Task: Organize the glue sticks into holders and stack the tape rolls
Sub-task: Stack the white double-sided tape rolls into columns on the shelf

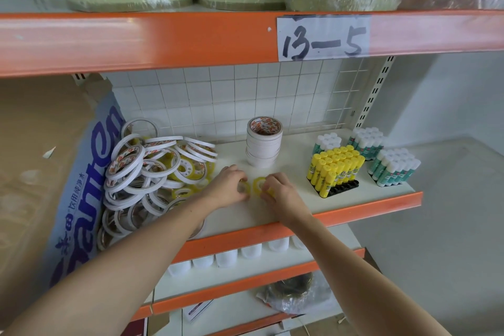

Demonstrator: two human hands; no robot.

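Head view, centre of frame: left hand [228, 185] and right hand [278, 191] each pinch a small clear-yellow plastic tape roll [257, 183] lying on the white shelf board [297, 199]. Light, stiff, smooth rings, probably slippery; best gripped across the rim, thumb inside the core.

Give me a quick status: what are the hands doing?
Left hand and right hand each pinching a small yellow tape roll on the shelf. White stack behind. Nothing in the way.
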